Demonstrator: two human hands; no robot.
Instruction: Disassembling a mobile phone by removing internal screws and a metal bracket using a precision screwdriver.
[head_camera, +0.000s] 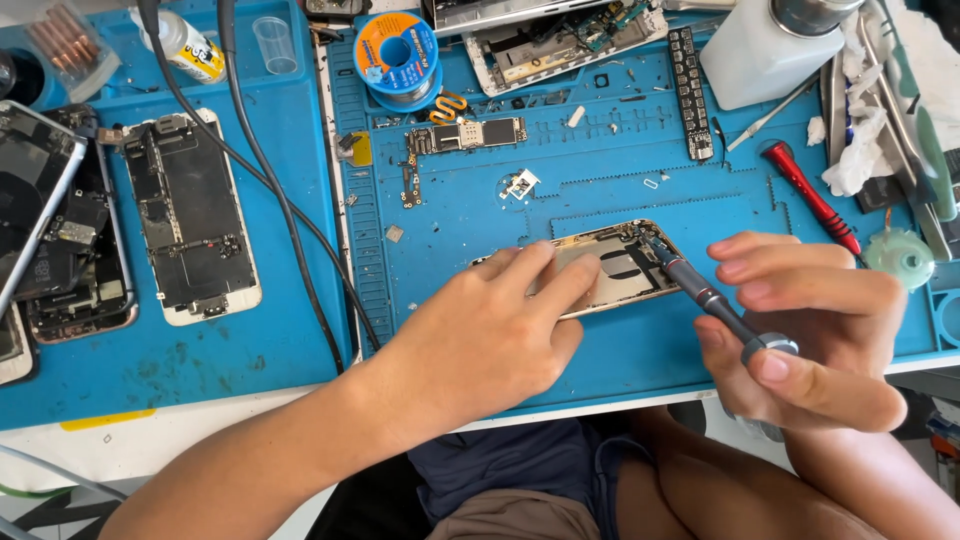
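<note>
Pressing the opened phone (600, 268) flat, left hand (490, 330) open; right hand (800, 335) closed around the screwdriver (700, 292), its tip inside; logic board (465, 135) already out.

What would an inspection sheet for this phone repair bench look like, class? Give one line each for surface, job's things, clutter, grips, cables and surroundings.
Surface: blue repair mat, scuffed, on a white bench.
Job's things: opened phone body lying flat; grey screwdriver, tip inside it.
Clutter: circuit board, solder spool, red screwdriver, white bottle, two gutted phones at left.
Grips: left hand presses the phone down; right hand holds the screwdriver.
Cables: two black cables cross the mat.
Surroundings: the person's lap below the bench edge.
</note>
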